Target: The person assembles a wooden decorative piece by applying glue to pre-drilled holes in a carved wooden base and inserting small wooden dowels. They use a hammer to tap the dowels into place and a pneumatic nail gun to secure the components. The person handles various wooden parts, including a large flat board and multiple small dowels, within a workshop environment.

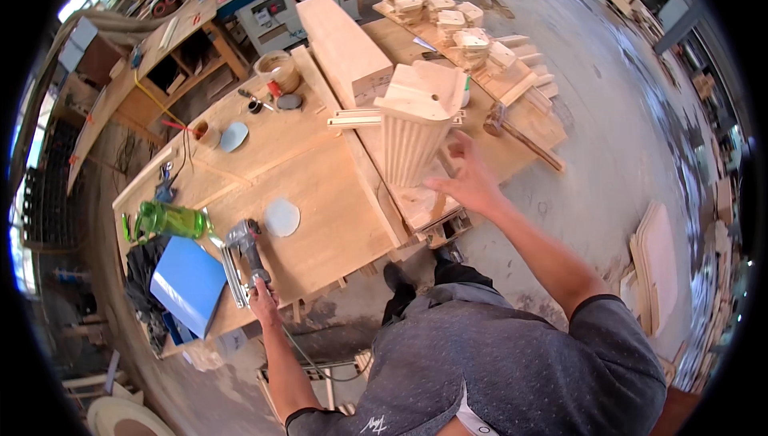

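My left hand (264,302) is closed on the rear end of a grey and black air nail gun (245,246) at the bench's near left. A hose runs back from that hand. On the right, my right hand (474,180) is open, thumb and fingers spread beside a fluted wooden column piece (412,144) with a wider flat top. Whether the fingertips touch the wood I cannot tell. The fluted piece stands upright on a wooden board. Just beyond it lies a long tapered wooden box (344,48).
On the bench (312,184) are a green jug (170,220), a blue folder (190,284) and pale round discs (282,218). A mallet (520,136) lies to the right. Several small wooden blocks (444,12) stand at the far right. Curved panels (654,264) lean on the right.
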Motion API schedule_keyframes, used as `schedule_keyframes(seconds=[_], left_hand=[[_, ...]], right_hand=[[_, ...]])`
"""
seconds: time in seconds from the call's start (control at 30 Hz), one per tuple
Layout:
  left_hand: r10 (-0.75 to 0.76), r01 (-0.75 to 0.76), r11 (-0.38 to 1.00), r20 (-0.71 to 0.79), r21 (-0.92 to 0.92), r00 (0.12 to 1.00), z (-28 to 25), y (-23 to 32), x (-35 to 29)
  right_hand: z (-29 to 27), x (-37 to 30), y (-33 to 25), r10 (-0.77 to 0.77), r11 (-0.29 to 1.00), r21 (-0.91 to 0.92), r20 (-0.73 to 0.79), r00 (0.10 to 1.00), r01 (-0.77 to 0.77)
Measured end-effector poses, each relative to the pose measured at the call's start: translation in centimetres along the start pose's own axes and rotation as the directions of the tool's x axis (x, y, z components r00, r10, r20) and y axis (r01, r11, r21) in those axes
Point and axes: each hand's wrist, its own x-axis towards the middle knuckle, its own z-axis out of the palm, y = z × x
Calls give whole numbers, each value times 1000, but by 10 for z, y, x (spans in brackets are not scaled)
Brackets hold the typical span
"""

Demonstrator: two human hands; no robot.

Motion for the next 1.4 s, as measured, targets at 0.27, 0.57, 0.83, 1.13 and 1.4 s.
schedule_keyframes(seconds=[0.27, 0.57, 0.83, 1.13, 1.4], left_hand=[[157, -314, 366, 275, 876, 949, -23, 39, 21], [708, -907, 343, 567, 245, 421, 206, 340, -184], [453, -850, 524, 826, 57, 335, 275, 388, -214], [316, -670, 742, 862, 36, 396, 289, 350, -187], [277, -562, 827, 863, 10, 423, 278, 336, -178]], right_hand=[[38, 42, -11, -107, 985, 117, -153, 982, 125], [11, 71, -12, -262, 961, 68, -89, 961, 268], [-82, 60, -62, -523, 826, -135, 181, 833, 547], [-124, 71, -67, -397, 842, -140, 494, 773, 521], [-121, 72, -66, -398, 833, -132, 533, 747, 537]])
